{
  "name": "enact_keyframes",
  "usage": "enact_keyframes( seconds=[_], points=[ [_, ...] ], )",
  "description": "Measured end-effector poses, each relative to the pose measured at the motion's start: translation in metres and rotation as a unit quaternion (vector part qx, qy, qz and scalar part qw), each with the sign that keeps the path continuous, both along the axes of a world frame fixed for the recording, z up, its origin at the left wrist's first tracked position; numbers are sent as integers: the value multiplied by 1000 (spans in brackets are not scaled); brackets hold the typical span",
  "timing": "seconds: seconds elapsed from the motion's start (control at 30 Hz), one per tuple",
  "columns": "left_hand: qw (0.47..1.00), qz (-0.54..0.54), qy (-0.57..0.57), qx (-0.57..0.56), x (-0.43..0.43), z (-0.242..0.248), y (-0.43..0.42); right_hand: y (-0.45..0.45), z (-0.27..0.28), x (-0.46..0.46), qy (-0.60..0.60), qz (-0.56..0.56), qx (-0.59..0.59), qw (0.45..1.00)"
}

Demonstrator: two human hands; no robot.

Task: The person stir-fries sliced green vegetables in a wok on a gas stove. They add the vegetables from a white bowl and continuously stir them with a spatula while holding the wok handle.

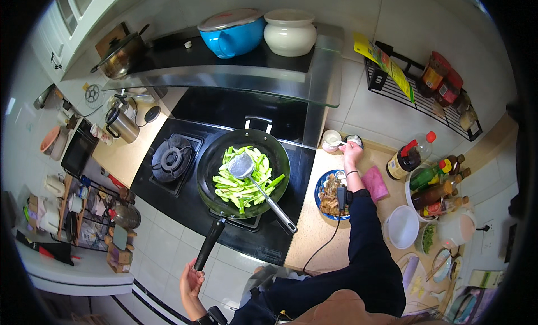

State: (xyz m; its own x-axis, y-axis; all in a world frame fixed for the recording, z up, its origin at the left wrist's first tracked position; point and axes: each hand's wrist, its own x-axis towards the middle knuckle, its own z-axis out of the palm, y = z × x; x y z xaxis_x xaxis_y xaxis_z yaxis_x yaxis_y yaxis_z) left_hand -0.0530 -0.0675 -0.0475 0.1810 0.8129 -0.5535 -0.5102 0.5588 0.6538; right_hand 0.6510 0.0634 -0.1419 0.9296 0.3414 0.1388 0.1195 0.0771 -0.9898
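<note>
My right hand (pixel 352 152) holds a small white spoon (pixel 339 143) by its end, the bowl over a small white jar (pixel 331 138). A second small container of white granules (pixel 354 139) sits just behind the fingers. My left hand (pixel 193 279) has its fingers around the end of the black handle (pixel 210 243) of a wok (pixel 275 161). Green sliced vegetables (pixel 262 173) lie in the wok. A metal spatula (pixel 240 165) rests on them, its handle leaning over the rim. Below my right forearm is a blue-rimmed plate of cooked brown food (pixel 330 194).
A second burner (pixel 171 157) is left of the wok; the range hood (pixel 235 79) overhangs behind. A pink cloth (pixel 375 183), a sauce bottle (pixel 401 163), several other bottles (pixel 433 197) and a white bowl (pixel 402 227) crowd the right counter. A steel kettle (pixel 125 125) stands at left.
</note>
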Motion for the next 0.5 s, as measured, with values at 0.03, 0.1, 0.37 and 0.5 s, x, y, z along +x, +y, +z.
enact_keyframes(
  seconds=[0.03, 0.1, 0.37, 0.5],
  points=[
    [1000, -3, -2, 3, 0, 0, 1, -3, 3, 0, 48, 2, 15, 999],
    [1000, -13, -3, 5, -2, 1, 3, -9, 14, -5, 109, 0, 67, 992],
    [998, -30, -58, 27, -15, -4, 6, -40, 97, -74, 151, 84, 98, 980],
    [996, -37, -67, 42, -24, -2, 4, -31, 134, -131, 87, 195, 82, 973]
  ],
)
